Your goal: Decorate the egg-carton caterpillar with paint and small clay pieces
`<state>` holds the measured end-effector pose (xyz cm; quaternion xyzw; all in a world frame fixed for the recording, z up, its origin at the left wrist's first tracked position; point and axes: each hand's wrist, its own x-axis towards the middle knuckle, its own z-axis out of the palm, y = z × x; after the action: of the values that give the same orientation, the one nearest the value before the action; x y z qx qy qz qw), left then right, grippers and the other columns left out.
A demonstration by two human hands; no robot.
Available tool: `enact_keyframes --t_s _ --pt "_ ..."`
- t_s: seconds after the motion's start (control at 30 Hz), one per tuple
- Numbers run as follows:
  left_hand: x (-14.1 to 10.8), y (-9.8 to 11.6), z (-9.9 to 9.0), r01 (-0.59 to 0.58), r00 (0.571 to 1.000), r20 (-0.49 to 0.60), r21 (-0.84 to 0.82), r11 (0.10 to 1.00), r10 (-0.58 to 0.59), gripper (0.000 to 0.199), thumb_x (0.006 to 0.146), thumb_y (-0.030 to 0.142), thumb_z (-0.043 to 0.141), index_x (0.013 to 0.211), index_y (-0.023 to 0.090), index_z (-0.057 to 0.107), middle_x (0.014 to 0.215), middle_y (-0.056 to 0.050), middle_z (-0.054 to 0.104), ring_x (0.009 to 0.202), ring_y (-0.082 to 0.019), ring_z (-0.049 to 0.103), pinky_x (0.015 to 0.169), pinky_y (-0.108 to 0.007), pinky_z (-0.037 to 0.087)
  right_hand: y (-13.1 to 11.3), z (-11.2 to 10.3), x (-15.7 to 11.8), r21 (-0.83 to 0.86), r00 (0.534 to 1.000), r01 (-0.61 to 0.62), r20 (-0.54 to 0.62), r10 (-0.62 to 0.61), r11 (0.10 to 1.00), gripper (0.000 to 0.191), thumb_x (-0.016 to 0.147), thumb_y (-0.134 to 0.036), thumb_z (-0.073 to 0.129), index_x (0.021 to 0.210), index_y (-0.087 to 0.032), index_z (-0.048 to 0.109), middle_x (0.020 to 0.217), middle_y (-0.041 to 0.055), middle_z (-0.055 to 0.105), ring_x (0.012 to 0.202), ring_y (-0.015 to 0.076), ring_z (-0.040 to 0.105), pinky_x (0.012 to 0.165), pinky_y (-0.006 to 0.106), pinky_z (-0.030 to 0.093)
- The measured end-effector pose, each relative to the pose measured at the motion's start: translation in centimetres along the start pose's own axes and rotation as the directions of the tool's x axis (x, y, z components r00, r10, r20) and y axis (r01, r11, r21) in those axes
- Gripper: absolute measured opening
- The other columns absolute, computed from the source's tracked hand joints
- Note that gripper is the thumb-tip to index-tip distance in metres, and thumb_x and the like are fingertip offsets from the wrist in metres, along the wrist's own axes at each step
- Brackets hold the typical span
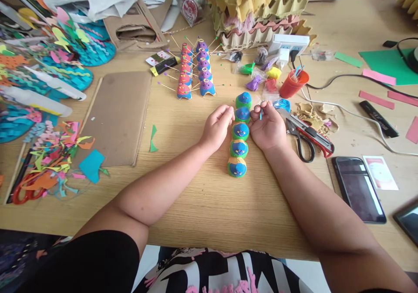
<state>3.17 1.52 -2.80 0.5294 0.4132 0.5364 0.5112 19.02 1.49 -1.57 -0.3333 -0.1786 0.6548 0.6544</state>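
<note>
A row of blue and green painted egg-carton bumps (pixel 240 131) with small faces lies lengthwise on the table between my hands. My left hand (pixel 218 126) is at its left side near the second bump, thumb and fingertips pressed together; anything between them is too small to make out. On the right side of the row, my right hand (pixel 268 126) is turned palm up with curled fingers, pinching a thin blue stick (pixel 261 113). Farther back stand a red and blue row (pixel 184 73) and a purple and blue row (pixel 204 69), both with pin-like sticks poking out.
An orange cup (pixel 294 84), bags of coloured clay (pixel 253 82), scissors (pixel 305 147) and a red cutter (pixel 313 136) lie right of the row. A phone (pixel 359 190) is farther right. Cardboard (pixel 114 116) and paper scraps (pixel 58 158) lie left; egg trays (pixel 257 5) stand behind.
</note>
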Motion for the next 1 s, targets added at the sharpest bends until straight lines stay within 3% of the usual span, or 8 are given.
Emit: enact_keyframes --t_s 0.57,1.0 --pt "-0.15 0.67 0.37 0.048 0.993 0.105 0.03 0.998 -0.051 0.021 0.093 0.031 0.068 0.078 0.02 0.059 0.073 0.004 0.054 0.072 -0.01 0.048 0.071 -0.023 0.042 -0.36 0.54 -0.42 0.017 1.0 -0.001 -0.014 0.002 1.0 0.033 0.097 -0.046 0.072 0.076 -0.025 0.057 0.069 -0.006 0.061 0.064 0.0092 0.06 0.067 0.023 0.056" --pt "-0.03 -0.09 0.21 -0.022 0.999 0.047 0.135 0.991 0.016 0.015 0.087 0.028 0.078 0.084 0.02 0.066 0.079 0.003 0.066 0.073 -0.01 0.057 0.071 -0.023 0.046 -0.33 0.38 -0.48 -0.002 0.999 0.017 0.032 -0.017 1.0 0.034 0.097 -0.048 0.071 0.077 -0.025 0.057 0.072 -0.0056 0.062 0.065 0.01 0.059 0.067 0.024 0.056"
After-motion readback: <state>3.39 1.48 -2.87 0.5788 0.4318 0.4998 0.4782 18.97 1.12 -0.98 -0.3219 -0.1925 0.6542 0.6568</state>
